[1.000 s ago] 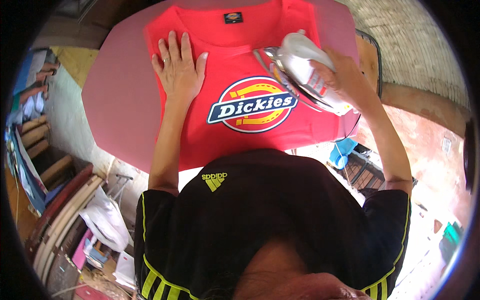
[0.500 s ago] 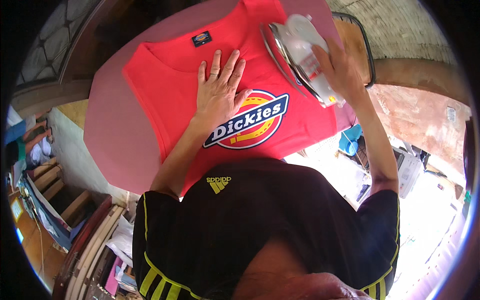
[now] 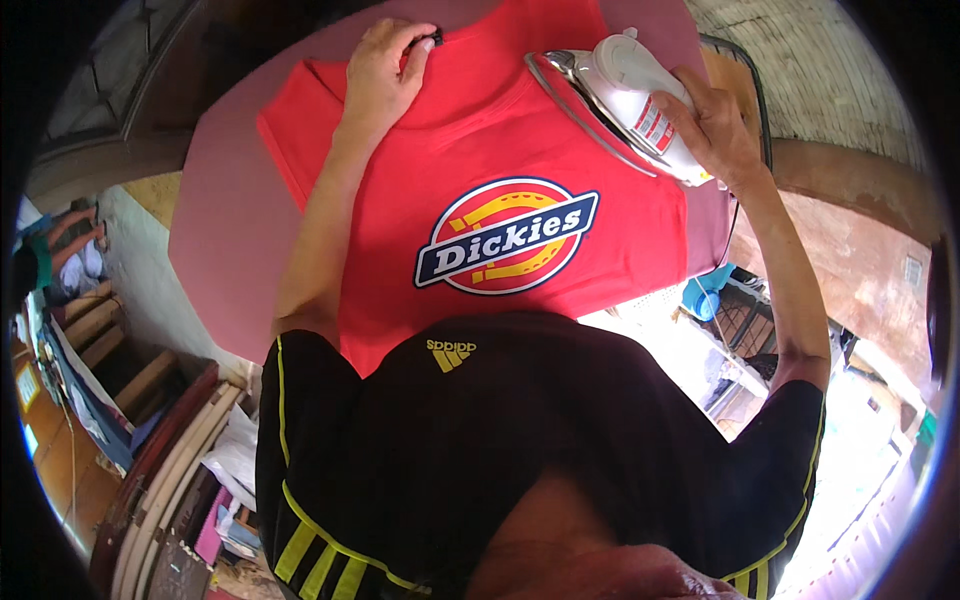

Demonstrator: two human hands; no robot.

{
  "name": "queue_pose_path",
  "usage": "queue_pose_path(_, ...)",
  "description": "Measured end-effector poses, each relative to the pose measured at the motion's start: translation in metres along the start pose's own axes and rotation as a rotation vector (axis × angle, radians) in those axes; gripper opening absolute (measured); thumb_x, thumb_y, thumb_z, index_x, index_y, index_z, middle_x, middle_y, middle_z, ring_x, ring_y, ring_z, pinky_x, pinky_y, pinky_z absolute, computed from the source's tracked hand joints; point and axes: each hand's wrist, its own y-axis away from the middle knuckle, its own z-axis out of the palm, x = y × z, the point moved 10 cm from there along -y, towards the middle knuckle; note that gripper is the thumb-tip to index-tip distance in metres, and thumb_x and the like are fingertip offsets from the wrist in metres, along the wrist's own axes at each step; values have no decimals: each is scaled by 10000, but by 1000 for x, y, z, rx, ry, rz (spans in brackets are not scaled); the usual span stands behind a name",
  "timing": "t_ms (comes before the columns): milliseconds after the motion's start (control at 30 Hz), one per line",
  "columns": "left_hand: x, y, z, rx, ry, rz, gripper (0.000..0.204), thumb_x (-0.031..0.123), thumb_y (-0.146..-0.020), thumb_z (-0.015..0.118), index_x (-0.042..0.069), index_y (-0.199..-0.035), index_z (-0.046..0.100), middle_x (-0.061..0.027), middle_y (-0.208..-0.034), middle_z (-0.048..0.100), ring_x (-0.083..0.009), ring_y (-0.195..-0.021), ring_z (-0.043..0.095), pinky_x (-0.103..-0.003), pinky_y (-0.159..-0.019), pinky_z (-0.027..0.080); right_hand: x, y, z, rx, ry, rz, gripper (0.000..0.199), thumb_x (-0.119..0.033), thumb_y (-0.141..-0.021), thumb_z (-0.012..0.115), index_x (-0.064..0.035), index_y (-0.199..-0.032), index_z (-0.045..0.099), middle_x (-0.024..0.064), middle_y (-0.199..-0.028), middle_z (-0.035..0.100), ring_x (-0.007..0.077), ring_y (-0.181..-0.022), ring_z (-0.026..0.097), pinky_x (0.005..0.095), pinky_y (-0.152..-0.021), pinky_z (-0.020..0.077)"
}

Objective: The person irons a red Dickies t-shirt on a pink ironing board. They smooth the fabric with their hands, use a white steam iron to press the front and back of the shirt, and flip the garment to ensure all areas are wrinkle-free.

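Observation:
A red shirt (image 3: 400, 240) with a round yellow, blue and white print on its chest lies spread over a pink padded board (image 3: 225, 200). At the back of its neckline my left hand (image 3: 388, 72) pinches the fabric by the small dark label, which its fingers mostly cover. My right hand (image 3: 718, 130) is wrapped round the handle of a white clothes iron (image 3: 640, 100). The iron is over the shirt's right side, its metal soleplate edge facing left and tilted up; whether any of it touches the cloth I cannot tell.
A dark-framed chair (image 3: 740, 80) stands behind the board's right end. To the lower left are stacked wooden boards (image 3: 165, 490) and a white plastic bag (image 3: 235, 455). A blue container (image 3: 703, 295) sits below right. A person (image 3: 75, 245) is partly visible at far left.
My left hand has gone from lying flat on the chest to gripping the neckline at the label. The iron, still in my right hand, has shifted slightly right. The chest print is fully uncovered.

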Motion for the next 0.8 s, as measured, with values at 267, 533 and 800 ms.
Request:
queue_pose_path(267, 30, 44, -36, -144, -535, -167, 577, 436, -898, 625, 104, -1357, 517, -165, -1466, 425, -389, -1314, 416, -608, -1031, 316, -60, -42, 20, -178, -84, -436, 343, -294, -933, 684, -23, -1118, 584, 152, -828, 687, 251, -692, 699, 316, -618, 535)
queue_pose_path(533, 14, 88, -53, -91, -767, -272, 656, 500, -929, 567, 122, -1452, 452, -153, -1546, 357, -365, -1400, 358, -544, -1126, 254, -83, -64, 33, -321, -60, -725, 288, -289, -911, 690, -29, -994, 597, 129, -751, 623, 328, -730, 695, 369, -586, 516)
queue_pose_path(800, 29, 86, -52, -27, -740, -124, 479, 397, -912, 641, 122, -1302, 598, -87, -1441, 491, -344, -1359, 417, -526, -1077, 306, -105, -74, 38, -287, -127, -772, 271, -272, -908, 680, -27, -919, 564, 105, -745, 607, 295, -653, 669, 362, -560, 504)
